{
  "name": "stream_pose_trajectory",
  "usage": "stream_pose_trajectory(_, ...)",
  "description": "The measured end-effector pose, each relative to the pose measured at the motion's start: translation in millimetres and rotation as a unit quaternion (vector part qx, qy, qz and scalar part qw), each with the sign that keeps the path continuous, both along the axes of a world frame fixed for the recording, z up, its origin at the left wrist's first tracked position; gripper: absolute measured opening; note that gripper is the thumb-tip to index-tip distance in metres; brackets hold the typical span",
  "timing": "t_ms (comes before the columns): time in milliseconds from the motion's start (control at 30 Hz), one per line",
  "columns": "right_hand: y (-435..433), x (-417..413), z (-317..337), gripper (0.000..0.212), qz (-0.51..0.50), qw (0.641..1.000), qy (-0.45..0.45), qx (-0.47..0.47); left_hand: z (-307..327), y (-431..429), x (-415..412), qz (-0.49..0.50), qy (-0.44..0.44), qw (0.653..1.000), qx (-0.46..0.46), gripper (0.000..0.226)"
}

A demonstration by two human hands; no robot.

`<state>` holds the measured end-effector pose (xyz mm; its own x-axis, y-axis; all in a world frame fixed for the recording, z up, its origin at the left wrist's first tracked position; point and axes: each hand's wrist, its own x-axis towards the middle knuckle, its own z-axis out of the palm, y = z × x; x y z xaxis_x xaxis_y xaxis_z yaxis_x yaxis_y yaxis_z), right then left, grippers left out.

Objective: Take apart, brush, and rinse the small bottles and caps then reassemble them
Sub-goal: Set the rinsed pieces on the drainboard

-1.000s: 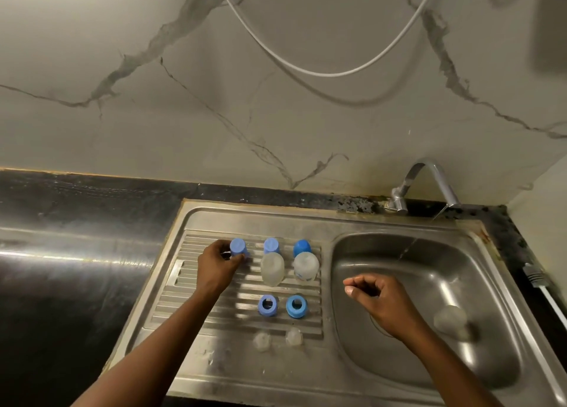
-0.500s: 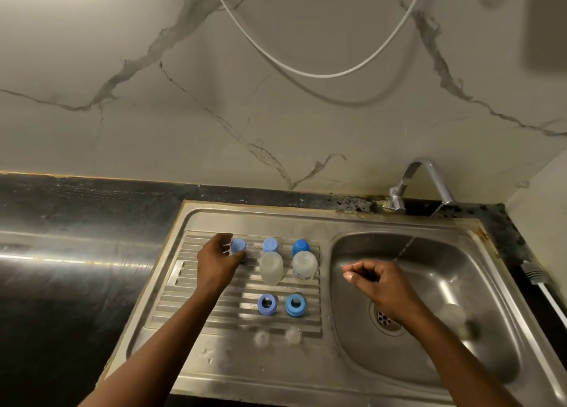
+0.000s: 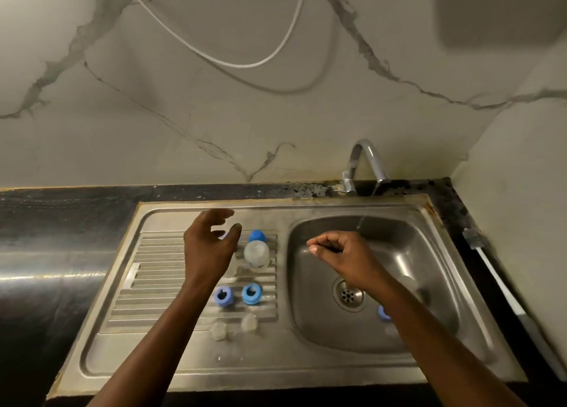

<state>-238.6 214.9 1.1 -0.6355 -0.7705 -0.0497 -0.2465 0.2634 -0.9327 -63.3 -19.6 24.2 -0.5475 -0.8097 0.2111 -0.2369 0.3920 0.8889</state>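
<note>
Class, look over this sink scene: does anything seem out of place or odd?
Yes. A blue ring cap lies in the steel sink basin beside the right forearm, apart from the two blue ring caps lined up on the draining board. The tap also runs with nothing under the stream.
</note>
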Motion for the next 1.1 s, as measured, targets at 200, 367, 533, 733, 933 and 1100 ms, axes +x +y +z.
stream_pose_trajectory(200, 40.0, -29.5, -2.1, 0.012, -0.025, 1.0, -0.014, -0.003, -6.5, 75.9, -52.0, -0.071, -0.036, 0.996, 0.035, 0.023)
stream_pose_trajectory(367, 75.4, -59.4, -7.9, 0.013, -0.052, 0.998, -0.027, 0.01, -22.7, 127.4, -88.4, -0.121, -0.052, 0.99, 0.055, 0.021)
stream_pose_trajectory(533, 106.0, -91.9, -28.6, 0.014, -0.066, 0.997, -0.023, 0.041, -43.9, 164.8, -121.7, -0.148, -0.086, 0.984, 0.054, 0.026)
stream_pose_trajectory(733, 136.8, -137.3, -75.2, 0.025, -0.054, 0.978, 0.059, 0.192, -66.0, 190.5, -149.2, -0.145, -0.099, 0.981, 0.084, 0.025)
stream_pose_trajectory(933, 150.3, -151.9, -118.9, 0.07, 0.075, 0.879, 0.154, 0.445, -80.8, 198.0, -153.9, -0.135, -0.11, 0.979, 0.103, 0.018)
stream_pose_trajectory(1100, 153.7, -149.8, -141.9, 0.071, 0.138, 0.839, 0.189, 0.49, -89.2, 192.6, -150.8, -0.114, -0.113, 0.981, 0.108, 0.016)
